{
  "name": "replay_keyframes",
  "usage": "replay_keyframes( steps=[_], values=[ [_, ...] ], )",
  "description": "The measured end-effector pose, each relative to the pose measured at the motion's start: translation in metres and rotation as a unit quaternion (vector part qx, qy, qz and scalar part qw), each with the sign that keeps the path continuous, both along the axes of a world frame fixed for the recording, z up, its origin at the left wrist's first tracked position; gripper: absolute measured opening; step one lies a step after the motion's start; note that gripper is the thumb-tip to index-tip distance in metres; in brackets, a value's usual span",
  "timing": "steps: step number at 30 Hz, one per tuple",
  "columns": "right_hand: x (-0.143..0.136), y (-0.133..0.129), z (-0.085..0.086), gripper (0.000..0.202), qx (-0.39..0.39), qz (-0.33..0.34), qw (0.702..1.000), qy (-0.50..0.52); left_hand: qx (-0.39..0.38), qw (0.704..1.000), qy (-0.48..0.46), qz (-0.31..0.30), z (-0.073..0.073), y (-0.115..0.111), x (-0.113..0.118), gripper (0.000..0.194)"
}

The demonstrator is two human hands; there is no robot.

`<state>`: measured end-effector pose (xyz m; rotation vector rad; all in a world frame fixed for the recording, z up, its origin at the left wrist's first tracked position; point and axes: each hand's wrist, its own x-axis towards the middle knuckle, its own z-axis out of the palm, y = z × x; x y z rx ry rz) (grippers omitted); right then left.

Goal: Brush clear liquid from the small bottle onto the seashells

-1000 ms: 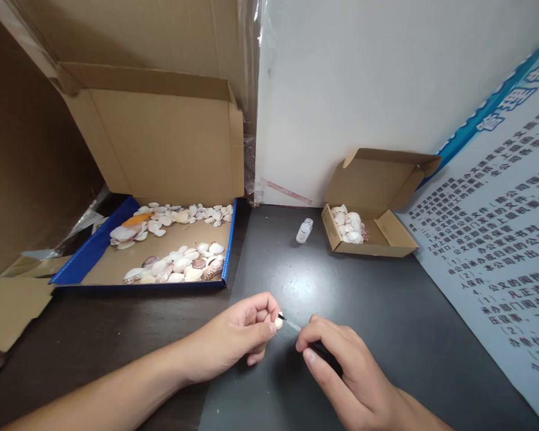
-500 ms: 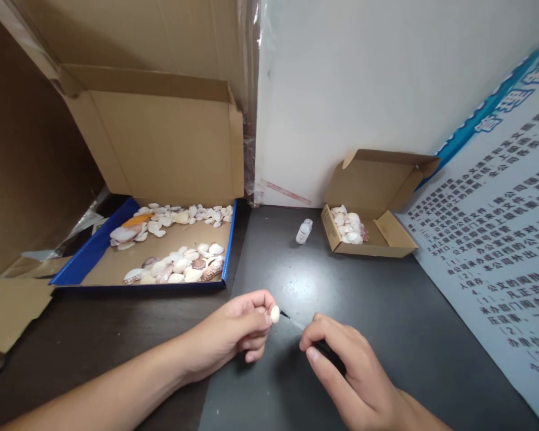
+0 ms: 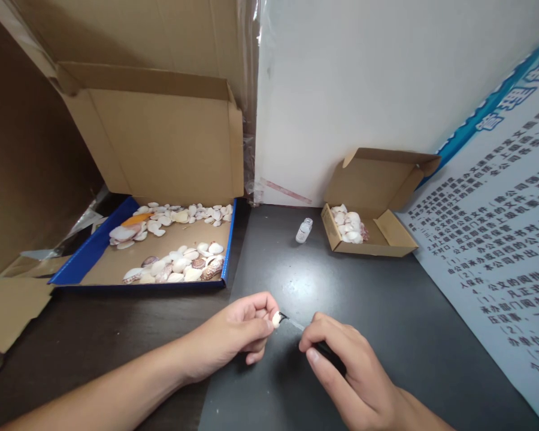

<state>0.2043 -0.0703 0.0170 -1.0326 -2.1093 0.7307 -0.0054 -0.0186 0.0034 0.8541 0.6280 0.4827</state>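
Note:
Between thumb and index finger, my left hand (image 3: 247, 329) pinches a small white shell (image 3: 276, 319) above the dark mat (image 3: 413, 335). My right hand (image 3: 341, 359) is closed around the black handle of a thin brush (image 3: 294, 323). The brush's dark tip meets the shell's right side. Farther back on the mat, a small glass bottle (image 3: 303, 231) with white contents stands uncapped.
At the left, a blue-edged box (image 3: 227, 251) holds several shells in two groups. A smaller cardboard box (image 3: 397, 234) with shells stands at the back right. A printed sheet (image 3: 498, 239) borders the mat on the right.
The shell in my left hand has turned slightly and shifted a little down, and the brush tip now lies bent against it. My right hand has barely moved.

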Motion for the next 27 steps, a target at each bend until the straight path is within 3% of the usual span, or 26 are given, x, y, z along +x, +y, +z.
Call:
replay_keyframes(
  steps=[9, 22, 27],
  values=[
    [0.005, -0.001, -0.012, 0.011, 0.027, 0.050, 0.998, 0.036, 0.010, 1.000, -0.001, 0.003, 0.000, -0.001, 0.000, 0.028],
    [0.002, 0.000, -0.012, 0.011, 0.033, 0.023, 0.999, 0.028, 0.011, 1.000, 0.012, 0.002, 0.002, -0.001, 0.002, 0.030],
    [0.002, -0.001, -0.012, 0.011, 0.037, 0.041, 0.998, 0.026, 0.015, 1.000, 0.015, 0.011, 0.001, -0.002, 0.002, 0.030]
  ],
)
